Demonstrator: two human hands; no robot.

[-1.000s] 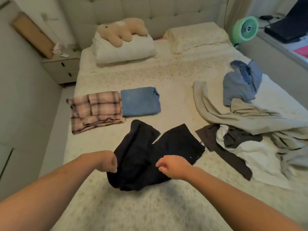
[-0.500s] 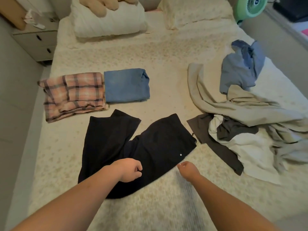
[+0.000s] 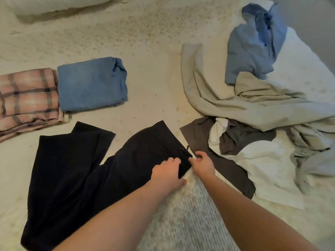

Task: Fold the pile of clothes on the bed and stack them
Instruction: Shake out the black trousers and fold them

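So far two garments look finished: a folded pink plaid piece (image 3: 27, 100) at the far left and a folded blue denim piece (image 3: 92, 84) just beside it on its right, side by side on the bed (image 3: 154, 51) rather than stacked. The black trousers (image 3: 76, 171) lie spread in the near middle, legs splayed to the left and not yet folded. Both hands work at the waistband's near right corner: the left hand (image 3: 167, 172) rests on the cloth with fingers curled over its edge, and the right hand (image 3: 203, 164) pinches the corner just beside it. To the right, the unfolded pile (image 3: 253, 124) holds a blue shirt, a beige garment, and grey and white pieces. By my reckoning, well under half is done, and the stacking is not yet begun.
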